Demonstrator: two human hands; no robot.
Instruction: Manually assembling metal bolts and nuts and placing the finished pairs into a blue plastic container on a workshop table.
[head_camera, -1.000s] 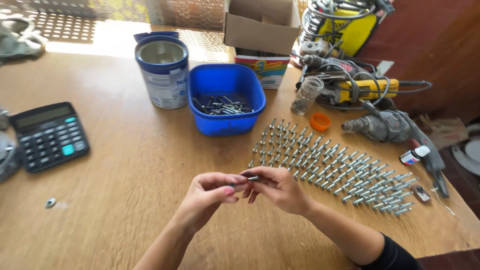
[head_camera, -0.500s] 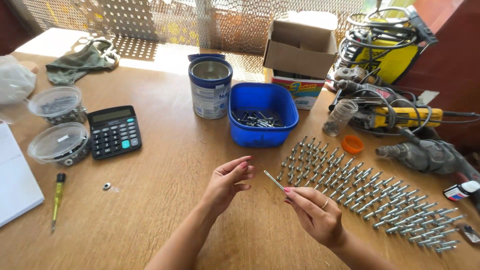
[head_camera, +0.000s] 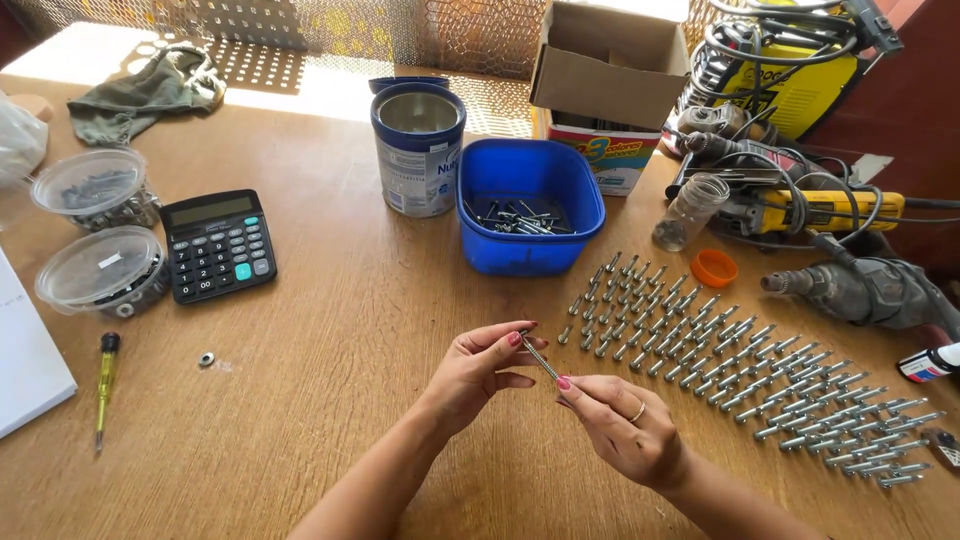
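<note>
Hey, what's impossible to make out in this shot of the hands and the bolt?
- Head view: the bolt's ends, covered by the left hand and right hand; thread too small to read.
- Cardboard box contents, hidden by its walls.
- Yellow machine, cut off by the top edge.

views: one, head-worn | position: above the near edge of the surface (head_camera: 300, 380) | facing: steeply down and forward toward the far edge | range: close, hands (head_camera: 560, 400) low in the middle of the frame | span: left to right edge, far edge at the top | overlap: none, single view
</note>
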